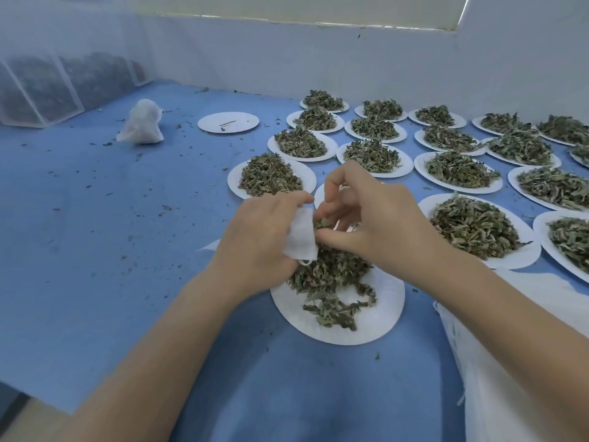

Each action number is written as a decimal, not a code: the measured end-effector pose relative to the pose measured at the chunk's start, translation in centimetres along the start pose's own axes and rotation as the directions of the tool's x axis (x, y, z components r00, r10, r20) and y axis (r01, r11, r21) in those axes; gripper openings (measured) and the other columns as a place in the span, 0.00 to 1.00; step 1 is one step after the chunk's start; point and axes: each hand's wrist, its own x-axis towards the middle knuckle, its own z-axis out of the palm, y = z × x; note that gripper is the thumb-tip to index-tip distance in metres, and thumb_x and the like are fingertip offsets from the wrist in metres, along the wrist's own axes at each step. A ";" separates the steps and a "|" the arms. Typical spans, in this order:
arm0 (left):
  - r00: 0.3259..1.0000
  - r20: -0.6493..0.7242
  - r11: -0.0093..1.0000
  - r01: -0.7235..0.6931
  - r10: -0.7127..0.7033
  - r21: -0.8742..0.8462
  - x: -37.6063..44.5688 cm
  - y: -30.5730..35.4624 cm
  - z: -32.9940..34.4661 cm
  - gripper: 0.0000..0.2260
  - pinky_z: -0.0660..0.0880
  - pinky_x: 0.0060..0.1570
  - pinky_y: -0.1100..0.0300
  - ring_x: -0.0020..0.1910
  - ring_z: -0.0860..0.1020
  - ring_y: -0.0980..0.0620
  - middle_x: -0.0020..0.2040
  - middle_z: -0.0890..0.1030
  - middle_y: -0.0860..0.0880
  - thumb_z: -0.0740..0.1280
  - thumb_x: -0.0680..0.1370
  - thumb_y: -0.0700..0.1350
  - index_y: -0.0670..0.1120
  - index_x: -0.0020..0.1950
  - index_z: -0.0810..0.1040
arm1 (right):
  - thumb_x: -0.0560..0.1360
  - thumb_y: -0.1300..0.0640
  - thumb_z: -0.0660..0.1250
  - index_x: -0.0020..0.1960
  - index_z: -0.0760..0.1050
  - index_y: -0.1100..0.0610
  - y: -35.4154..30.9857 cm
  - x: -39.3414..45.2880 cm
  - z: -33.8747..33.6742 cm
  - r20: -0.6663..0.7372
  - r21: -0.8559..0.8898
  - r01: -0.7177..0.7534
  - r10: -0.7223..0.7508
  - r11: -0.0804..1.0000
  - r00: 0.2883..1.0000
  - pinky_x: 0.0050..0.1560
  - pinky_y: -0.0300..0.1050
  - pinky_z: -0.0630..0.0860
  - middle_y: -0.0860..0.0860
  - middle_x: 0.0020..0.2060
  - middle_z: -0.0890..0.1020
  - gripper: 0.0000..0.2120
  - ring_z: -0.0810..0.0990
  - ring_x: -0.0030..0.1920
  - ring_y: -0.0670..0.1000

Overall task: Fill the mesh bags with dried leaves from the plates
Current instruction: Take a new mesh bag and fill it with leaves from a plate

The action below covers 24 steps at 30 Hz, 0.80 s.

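My left hand point(258, 240) grips a small white mesh bag point(299, 239) by its mouth, just above a white paper plate point(376, 317) of dried green leaves point(331, 282). My right hand point(369, 218) pinches a tuft of leaves at the bag's opening, fingers curled. The bag's lower part and drawstring hang by my left palm. Several more plates heaped with dried leaves point(471, 228) spread out to the right and back.
A filled, closed mesh bag point(141, 122) stands at the back left on the blue table cover point(95, 218). Beside it lies an almost bare plate point(228, 122). Netted cages point(47, 87) line the far left. White fabric point(510, 362) lies at the right front. Leaf crumbs litter the cover.
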 end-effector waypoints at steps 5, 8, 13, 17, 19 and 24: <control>0.998 -0.055 0.997 -0.020 0.024 0.068 0.1 0.1 0.1 0.22 0.72 0.46 0.50 0.42 0.80 0.40 0.46 0.81 0.42 0.70 0.62 0.39 0.35 0.55 0.77 | 0.67 0.63 0.75 0.44 0.64 0.44 -0.2 -0.1 1.0 -0.041 0.117 0.032 -0.027 0.993 0.999 0.41 0.25 0.71 0.42 0.39 0.84 0.23 0.81 0.37 0.39; 0.996 -0.089 0.997 0.033 -0.026 0.072 0.0 0.1 -0.1 0.21 0.70 0.46 0.56 0.44 0.80 0.40 0.46 0.81 0.42 0.66 0.64 0.42 0.36 0.56 0.77 | 0.68 0.67 0.73 0.48 0.67 0.45 -0.1 -0.2 1.1 -0.001 0.285 0.026 -0.027 0.958 1.000 0.45 0.27 0.74 0.41 0.42 0.83 0.22 0.82 0.42 0.37; 0.985 -0.113 0.990 0.136 -0.131 0.035 -0.2 0.4 -0.3 0.23 0.67 0.49 0.58 0.47 0.79 0.42 0.51 0.81 0.44 0.74 0.63 0.36 0.39 0.58 0.77 | 0.67 0.69 0.71 0.46 0.67 0.48 -0.1 -0.1 1.5 -0.114 0.357 0.020 0.022 0.934 0.993 0.45 0.36 0.79 0.50 0.42 0.81 0.21 0.82 0.42 0.43; 0.986 -0.163 0.989 0.055 -0.032 0.139 -0.2 0.6 -0.3 0.17 0.69 0.46 0.56 0.42 0.80 0.42 0.44 0.82 0.45 0.69 0.65 0.39 0.38 0.53 0.80 | 0.67 0.67 0.73 0.48 0.65 0.45 -0.1 -0.1 2.2 -0.184 0.323 0.072 -0.012 0.944 0.983 0.43 0.33 0.78 0.48 0.39 0.82 0.24 0.82 0.38 0.42; 0.977 -0.209 0.971 0.013 0.039 0.239 -0.2 0.7 -0.1 0.13 0.69 0.45 0.55 0.39 0.80 0.43 0.40 0.82 0.45 0.70 0.65 0.40 0.38 0.49 0.81 | 0.67 0.67 0.73 0.50 0.65 0.43 0.0 -0.1 2.4 -0.148 0.338 0.082 -0.033 0.938 0.988 0.43 0.34 0.78 0.47 0.39 0.83 0.26 0.82 0.38 0.42; 0.962 -0.273 0.973 0.066 -0.003 0.222 -0.3 0.9 0.0 0.12 0.70 0.41 0.55 0.37 0.79 0.42 0.39 0.81 0.44 0.67 0.67 0.41 0.38 0.48 0.80 | 0.68 0.66 0.73 0.56 0.66 0.44 0.1 -0.2 1.9 -0.094 0.410 0.121 -0.089 0.904 0.992 0.47 0.35 0.78 0.46 0.42 0.83 0.27 0.82 0.44 0.42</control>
